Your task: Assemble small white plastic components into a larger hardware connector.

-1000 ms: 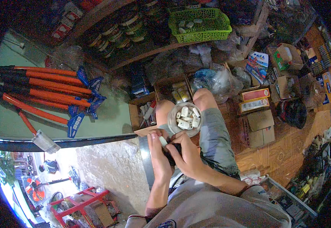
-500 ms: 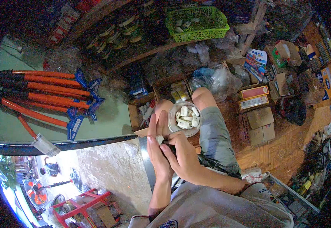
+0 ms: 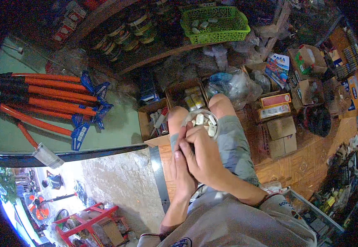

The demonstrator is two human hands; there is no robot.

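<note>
My left hand (image 3: 181, 171) and my right hand (image 3: 203, 154) are pressed together just in front of my knees. The right hand's fingers curl over those of the left, and a dark bit shows between them. Whatever they hold is covered by the fingers. Right beyond the fingertips, between my thighs, a round clear tub (image 3: 217, 131) holds several small white blocks (image 3: 200, 119), some with dark holes. The hands overlap the tub's near left side and hide part of its contents.
Orange-handled tools (image 3: 59, 92) with blue tags lie on the green tabletop (image 3: 123, 123) at left. A lime-green basket (image 3: 216, 37) with a few pale pieces sits on the shelf ahead. Cardboard boxes (image 3: 281, 127) stand at right. A red metal frame (image 3: 88, 224) is low at left.
Both hands have moved forward and slightly right, toward the tub. The left fingers, stretched out before, are now bent under the right hand. The white block that showed between the hands is now hidden.
</note>
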